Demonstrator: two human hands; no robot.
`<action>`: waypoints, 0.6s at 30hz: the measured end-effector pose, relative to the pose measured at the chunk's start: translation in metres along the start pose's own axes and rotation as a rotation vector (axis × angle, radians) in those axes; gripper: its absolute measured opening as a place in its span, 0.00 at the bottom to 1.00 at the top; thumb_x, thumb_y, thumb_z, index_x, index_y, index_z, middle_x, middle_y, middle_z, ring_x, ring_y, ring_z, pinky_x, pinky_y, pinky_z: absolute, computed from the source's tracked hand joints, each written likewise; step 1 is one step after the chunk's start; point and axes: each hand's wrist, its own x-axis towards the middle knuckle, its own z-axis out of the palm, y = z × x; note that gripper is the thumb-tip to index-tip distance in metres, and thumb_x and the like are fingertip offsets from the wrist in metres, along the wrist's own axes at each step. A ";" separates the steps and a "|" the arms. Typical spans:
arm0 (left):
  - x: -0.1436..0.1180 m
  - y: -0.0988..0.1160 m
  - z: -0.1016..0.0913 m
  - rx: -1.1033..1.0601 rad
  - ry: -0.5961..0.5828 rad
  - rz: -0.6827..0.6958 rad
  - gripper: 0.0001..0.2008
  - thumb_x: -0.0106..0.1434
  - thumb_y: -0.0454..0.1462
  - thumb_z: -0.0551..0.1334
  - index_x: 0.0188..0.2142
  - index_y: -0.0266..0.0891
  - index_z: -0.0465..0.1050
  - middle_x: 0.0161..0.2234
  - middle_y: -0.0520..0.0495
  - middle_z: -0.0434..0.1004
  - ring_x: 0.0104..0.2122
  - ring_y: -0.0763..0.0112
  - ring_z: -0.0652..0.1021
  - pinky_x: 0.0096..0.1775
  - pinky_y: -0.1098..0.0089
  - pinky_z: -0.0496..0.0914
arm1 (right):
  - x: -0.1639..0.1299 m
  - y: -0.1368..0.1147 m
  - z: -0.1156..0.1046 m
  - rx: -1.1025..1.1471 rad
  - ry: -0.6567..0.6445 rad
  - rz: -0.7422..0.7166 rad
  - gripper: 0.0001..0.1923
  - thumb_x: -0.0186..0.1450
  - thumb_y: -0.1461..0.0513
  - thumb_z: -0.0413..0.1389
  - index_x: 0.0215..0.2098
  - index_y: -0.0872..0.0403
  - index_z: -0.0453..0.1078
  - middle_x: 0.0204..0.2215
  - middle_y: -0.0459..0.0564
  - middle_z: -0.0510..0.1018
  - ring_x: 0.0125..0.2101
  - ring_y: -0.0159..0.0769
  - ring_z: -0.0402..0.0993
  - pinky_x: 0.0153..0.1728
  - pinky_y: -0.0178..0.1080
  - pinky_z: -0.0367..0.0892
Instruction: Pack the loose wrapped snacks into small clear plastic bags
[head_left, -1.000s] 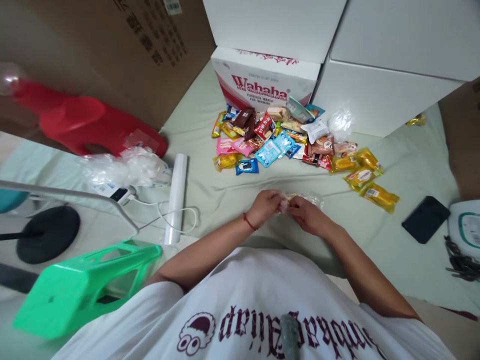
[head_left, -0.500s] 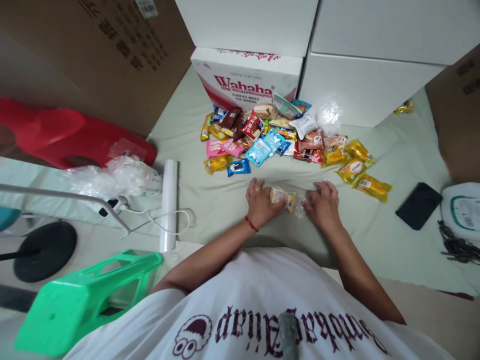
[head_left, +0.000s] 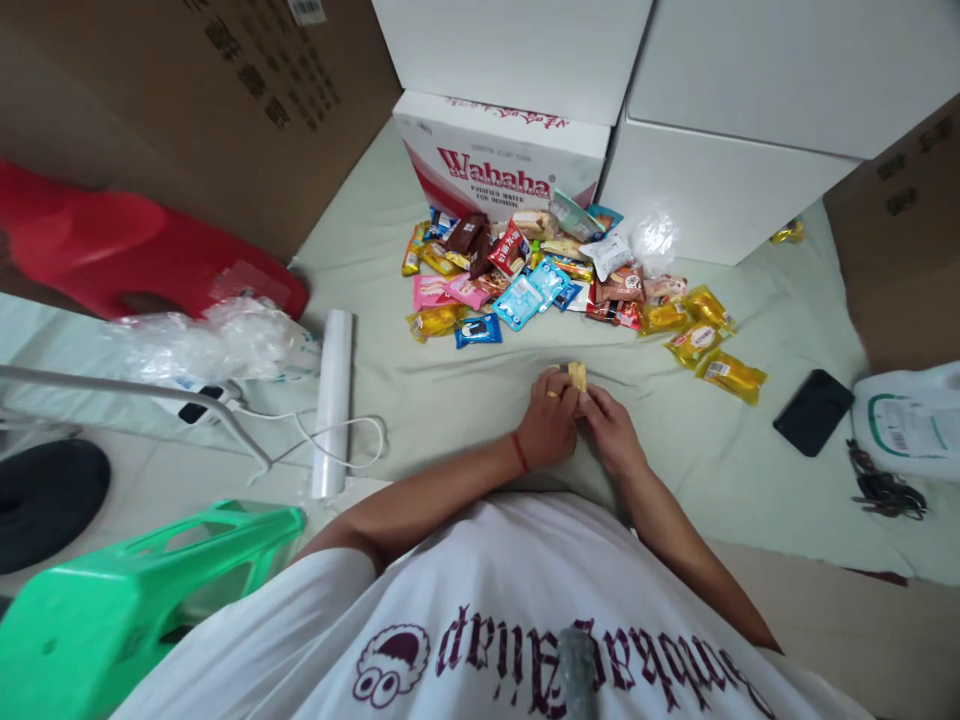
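My left hand (head_left: 549, 422) is closed, its fingers curled around a small yellow snack packet (head_left: 577, 375) whose top end sticks out. From the other side my right hand (head_left: 611, 432) meets it, thumb and fingers pinched at the packet's near edge. Most of the packet is hidden by the fingers. Just beyond the hands lies a pile of wrapped snacks, with blue packets (head_left: 520, 302), a red packet (head_left: 510, 250) and a pink packet (head_left: 433, 291) among them. Several yellow packets (head_left: 733, 376) lie at the pile's right.
Behind the pile stand a Wahaha carton (head_left: 495, 170) and white boxes (head_left: 735, 180). A clear plastic roll (head_left: 331, 400), a white cable (head_left: 300, 428) and a green stool (head_left: 150, 590) are on the left. A black phone (head_left: 814, 412), keys (head_left: 885, 490) and a white jug (head_left: 919, 420) lie right.
My hands, apart before, have come together around the yellow packet, which is now raised on end and mostly covered. The clear wrap by my right hand no longer shows. The view has shifted slightly.
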 end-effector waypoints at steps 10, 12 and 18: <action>-0.031 -0.002 -0.058 -0.404 0.045 -0.058 0.27 0.61 0.33 0.61 0.59 0.45 0.61 0.61 0.37 0.63 0.63 0.53 0.67 0.61 0.48 0.67 | 0.011 -0.009 -0.053 0.047 0.319 -0.097 0.22 0.64 0.50 0.61 0.52 0.52 0.76 0.46 0.51 0.83 0.42 0.41 0.78 0.47 0.44 0.72; -0.043 -0.016 -0.077 -0.250 0.084 -0.143 0.20 0.62 0.31 0.59 0.53 0.45 0.65 0.56 0.40 0.68 0.59 0.56 0.71 0.58 0.51 0.70 | 0.034 -0.012 -0.117 0.010 0.582 -0.218 0.22 0.63 0.51 0.61 0.52 0.52 0.76 0.46 0.51 0.81 0.42 0.40 0.77 0.47 0.44 0.72; -0.101 -0.058 -0.116 0.299 0.149 -0.246 0.09 0.65 0.32 0.58 0.44 0.43 0.72 0.48 0.41 0.73 0.53 0.53 0.75 0.52 0.52 0.73 | 0.137 -0.007 -0.301 -0.330 1.108 0.022 0.04 0.57 0.59 0.57 0.30 0.51 0.70 0.24 0.49 0.74 0.26 0.40 0.69 0.28 0.44 0.66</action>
